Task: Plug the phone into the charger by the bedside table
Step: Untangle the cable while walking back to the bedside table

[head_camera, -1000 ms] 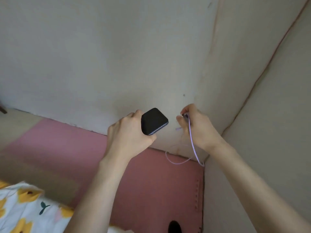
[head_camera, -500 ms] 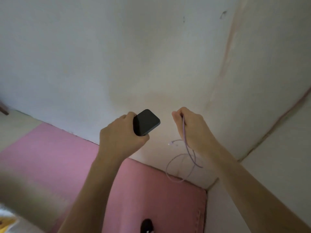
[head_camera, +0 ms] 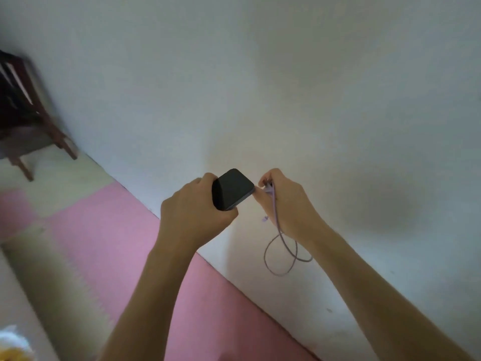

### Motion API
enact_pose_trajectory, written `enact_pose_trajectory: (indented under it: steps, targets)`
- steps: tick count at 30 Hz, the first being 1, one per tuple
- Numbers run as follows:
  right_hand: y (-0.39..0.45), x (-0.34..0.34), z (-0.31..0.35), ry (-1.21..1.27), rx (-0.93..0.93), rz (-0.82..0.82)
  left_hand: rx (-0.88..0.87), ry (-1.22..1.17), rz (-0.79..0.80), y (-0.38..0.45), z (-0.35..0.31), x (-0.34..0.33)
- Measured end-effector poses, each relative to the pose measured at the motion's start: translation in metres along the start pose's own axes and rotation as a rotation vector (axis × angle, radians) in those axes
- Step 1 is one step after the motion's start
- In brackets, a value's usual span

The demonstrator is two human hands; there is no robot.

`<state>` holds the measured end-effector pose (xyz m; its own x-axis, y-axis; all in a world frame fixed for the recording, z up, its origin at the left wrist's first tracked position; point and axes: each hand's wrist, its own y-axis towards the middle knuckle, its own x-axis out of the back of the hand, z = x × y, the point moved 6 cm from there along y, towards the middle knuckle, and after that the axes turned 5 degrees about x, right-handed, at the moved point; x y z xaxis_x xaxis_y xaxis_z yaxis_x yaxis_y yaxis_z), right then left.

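The phone (head_camera: 232,189) is held in the air in front of a pale wall (head_camera: 286,87), dark screen facing the camera, with one rounded end projecting up and to the right beyond the fingers that grip it. The left hand (head_camera: 194,213) is wrapped around the lower part of the phone, fingers curled over its far edge and thumb pressed on the near edge, clamped firmly on it. Just to the right of the phone's projecting end, the right hand (head_camera: 285,204) pinches the plug end of a thin lilac cable (head_camera: 276,222); its thumb and forefinger are closed together on the plug, and the thumb tip touches or nearly touches the phone's right corner. Whether the plug itself has entered the phone cannot be told, as the joint is small and blurred. From the pinching fingers the cable runs down across the palm side of the right hand, then hangs below the wrist in a loose loop against the wall. Both forearms are bare and reach in from the lower edge of the view. Below the hands the floor is covered by a pink mat (head_camera: 109,243) meeting the wall along a slanting line, with a paler strip of floor to the left. Well apart from the hands, at the far left, stands a dark wooden chair (head_camera: 28,121), blurred.
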<state>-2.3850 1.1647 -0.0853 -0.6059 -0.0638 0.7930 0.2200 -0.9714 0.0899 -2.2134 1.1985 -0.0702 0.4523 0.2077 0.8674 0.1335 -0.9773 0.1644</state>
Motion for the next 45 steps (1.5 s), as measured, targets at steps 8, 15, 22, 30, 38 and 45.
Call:
enact_pose_trajectory:
  steps: [8,15,22,30,38,45]
  targets:
    - [0.137,-0.047,0.059,0.196,0.178,0.01,0.242,0.059,-0.119,0.089,0.096,0.041]
    - [0.231,-0.116,0.133,0.245,0.445,0.138,0.438,0.114,-0.246,0.124,0.18,0.072]
    - [0.315,-0.194,0.196,0.101,0.651,0.421,0.636,0.242,-0.375,0.163,0.243,0.106]
    - [0.41,-0.26,0.282,0.071,0.856,0.44,0.805,0.263,-0.496,0.219,0.294,0.142]
    - [0.457,-0.342,0.344,0.177,0.911,0.577,0.925,0.304,-0.558,0.253,0.373,0.174]
    - [0.524,-0.402,0.436,0.194,0.928,0.679,0.953,0.326,-0.567,0.312,0.477,0.214]
